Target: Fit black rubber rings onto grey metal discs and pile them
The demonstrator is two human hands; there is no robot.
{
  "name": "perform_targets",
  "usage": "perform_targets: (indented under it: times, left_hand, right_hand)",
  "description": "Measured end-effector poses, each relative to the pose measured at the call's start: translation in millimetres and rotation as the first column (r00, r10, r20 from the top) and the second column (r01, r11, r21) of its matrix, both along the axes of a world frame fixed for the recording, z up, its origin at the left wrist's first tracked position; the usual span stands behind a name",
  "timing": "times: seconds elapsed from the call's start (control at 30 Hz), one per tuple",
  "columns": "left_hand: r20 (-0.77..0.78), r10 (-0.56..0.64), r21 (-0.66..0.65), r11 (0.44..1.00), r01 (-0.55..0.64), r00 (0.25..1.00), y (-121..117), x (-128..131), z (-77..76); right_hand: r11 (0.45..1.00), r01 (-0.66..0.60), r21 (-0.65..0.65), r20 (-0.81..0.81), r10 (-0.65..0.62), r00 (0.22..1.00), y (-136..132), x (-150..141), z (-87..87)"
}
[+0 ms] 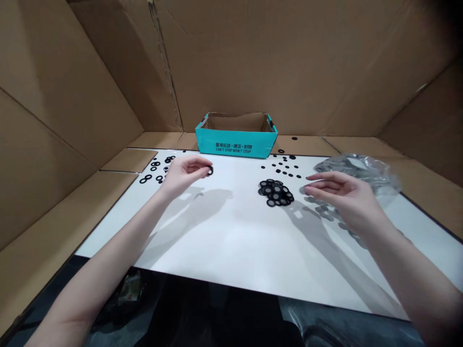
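Pinched between the thumb and fingers of my left hand (186, 174) is a black ring (210, 170), raised above the white table top (231, 226). My right hand (343, 193) has its thumb and fingertips closed on a small grey disc (303, 190). Between the hands, closer to the right one, lies a pile of black rings with grey centres (276, 193). Loose grey discs (324, 212) are spread beneath my right hand, which partly hides them. Several more black rings (147, 177) lie to the left of my left hand.
A turquoise open box (235, 143) stands at the back edge. Small black discs (285, 172) are scattered to its front right. A clear plastic bag of grey discs (358, 168) sits behind my right hand. Cardboard walls (253, 62) enclose the back and sides.
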State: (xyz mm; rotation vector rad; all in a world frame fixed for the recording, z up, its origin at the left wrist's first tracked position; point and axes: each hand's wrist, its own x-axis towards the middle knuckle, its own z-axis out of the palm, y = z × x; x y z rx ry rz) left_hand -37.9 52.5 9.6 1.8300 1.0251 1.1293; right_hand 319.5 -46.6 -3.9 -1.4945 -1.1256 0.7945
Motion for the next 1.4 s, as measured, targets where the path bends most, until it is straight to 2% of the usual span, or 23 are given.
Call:
perform_targets:
  times: [0.13,0.23,0.3,0.4,0.5,0.6,0.7,0.9,1.03,1.13,1.27,1.4]
  left_hand:
    - [0.039,-0.166,-0.055,0.984,0.168,0.985,-22.4,31.0,1.9]
    - [0.05,-0.232,-0.09,0.968,0.236,0.971,-29.7,43.9,-3.4]
    - [0.047,-0.24,-0.111,0.963,0.244,0.97,-29.6,45.7,-7.8]
    - [0.029,-0.225,-0.125,0.966,0.227,0.974,-26.4,41.9,-12.1]
    - [0.01,-0.212,-0.125,0.969,0.211,0.977,-24.8,37.6,-12.4]
    - [-0.013,-0.221,-0.118,0.969,0.218,0.975,-25.0,36.4,-11.6]
    - [-0.031,-0.23,-0.113,0.968,0.226,0.973,-25.0,36.7,-12.3]
    - [-0.026,-0.23,-0.121,0.967,0.225,0.973,-25.0,38.2,-15.4]
    - [0.014,-0.234,-0.157,0.96,0.233,0.972,-26.1,41.2,-17.0]
    - [0.062,-0.243,-0.185,0.95,0.25,0.968,-28.6,44.9,-17.1]
    - [0.149,-0.264,-0.227,0.929,0.293,0.953,-36.5,51.4,-15.8]
    - [0.224,-0.291,-0.251,0.905,0.343,0.93,-44.9,56.2,-14.9]
  right_hand:
    - [0.991,-0.108,0.079,-0.077,0.114,0.99,5.0,-32.7,9.2]
    - [0.987,-0.128,0.094,-0.018,0.13,0.991,7.8,-38.4,8.5]
    - [0.991,-0.067,0.113,0.059,0.061,0.996,8.2,-29.0,5.4]
    - [0.983,0.119,0.143,0.161,-0.142,0.977,7.7,-2.7,-0.4]
    - [0.968,0.242,0.067,0.207,-0.251,0.946,6.7,22.1,-5.3]
    - [0.952,0.306,0.026,0.228,-0.304,0.925,4.9,35.3,-9.7]
    - [0.947,0.32,0.027,0.216,-0.318,0.923,2.8,40.9,-14.4]
    - [0.947,0.321,0.029,0.1,-0.322,0.941,3.0,54.6,-21.9]
    - [0.954,0.295,0.05,-0.009,-0.295,0.956,3.4,53.1,-20.7]
    - [0.97,0.229,0.083,-0.135,-0.216,0.967,2.7,32.7,-15.9]
    - [0.996,-0.015,0.083,-0.226,0.034,0.974,0.5,-14.7,-5.3]
    - [0.968,-0.219,0.12,-0.228,0.241,0.943,-1.3,-59.8,5.9]
